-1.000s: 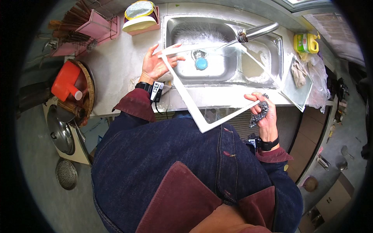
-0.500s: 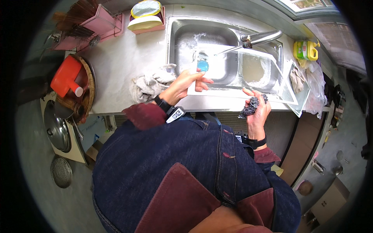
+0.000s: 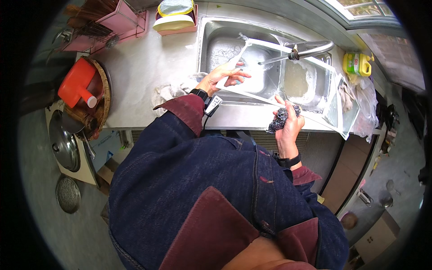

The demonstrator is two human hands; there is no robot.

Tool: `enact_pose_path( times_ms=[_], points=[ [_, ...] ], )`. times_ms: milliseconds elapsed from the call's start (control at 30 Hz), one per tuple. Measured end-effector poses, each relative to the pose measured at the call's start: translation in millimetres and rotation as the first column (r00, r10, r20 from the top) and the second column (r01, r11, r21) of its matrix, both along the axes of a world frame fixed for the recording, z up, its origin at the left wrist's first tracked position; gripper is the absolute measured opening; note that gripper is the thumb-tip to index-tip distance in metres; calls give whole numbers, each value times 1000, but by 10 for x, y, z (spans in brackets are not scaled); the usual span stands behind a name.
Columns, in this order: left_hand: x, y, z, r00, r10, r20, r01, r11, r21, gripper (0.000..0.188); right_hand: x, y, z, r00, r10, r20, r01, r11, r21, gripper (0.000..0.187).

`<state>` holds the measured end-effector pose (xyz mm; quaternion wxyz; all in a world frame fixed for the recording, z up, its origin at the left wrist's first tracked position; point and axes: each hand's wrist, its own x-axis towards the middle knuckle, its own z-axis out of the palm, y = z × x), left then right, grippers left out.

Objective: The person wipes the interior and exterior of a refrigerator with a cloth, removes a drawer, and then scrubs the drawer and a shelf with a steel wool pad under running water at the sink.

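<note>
My left hand (image 3: pixel 220 76) grips the near left corner of a large clear rectangular tray with a white rim (image 3: pixel 310 85). The tray lies tilted across the steel sink (image 3: pixel 211 33), under the tap (image 3: pixel 306 49). At the sink's front edge my right hand (image 3: pixel 288 123) is closed around a dark steel-wool scourer (image 3: pixel 280 118), pressed against the tray's near rim. A watch with a small tag sits on my left wrist.
A crumpled grey cloth (image 3: pixel 168 92) lies on the counter left of the sink. A pink rack (image 3: pixel 112 22) and a pink box with a lid (image 3: pixel 173 18) stand at the back. An orange bottle rests in a basket (image 3: pixel 85 94) at the left. A yellow bottle (image 3: pixel 357 63) stands right.
The tray, held up over the counter edge a second ago, has been lowered across the sink. My left hand went right with it, uncovering the cloth. My right hand rose to the tray's rim.
</note>
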<state>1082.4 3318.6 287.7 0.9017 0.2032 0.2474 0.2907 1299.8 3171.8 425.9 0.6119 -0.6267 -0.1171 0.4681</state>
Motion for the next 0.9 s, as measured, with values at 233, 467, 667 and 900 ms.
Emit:
enact_pose_path(
  times_ms=[233, 467, 667, 900],
  points=[
    [56, 365, -205, 984, -50, 171, 67, 993, -94, 40, -12, 90, -71, 996, -53, -75, 47, 996, -78, 18],
    [67, 798, -367, 975, -113, 190, 130, 989, -76, 39, -32, 292, -154, 987, -96, -128, 92, 995, -39, 18],
    [51, 876, -151, 984, -88, 157, 124, 964, -235, 38, -12, 390, -112, 987, -109, -114, 99, 991, -87, 19],
    [-479, 659, 277, 974, -168, 152, 172, 985, -18, 51, 197, 268, 164, 942, -137, -305, 107, 988, -112, 21]
  ],
)
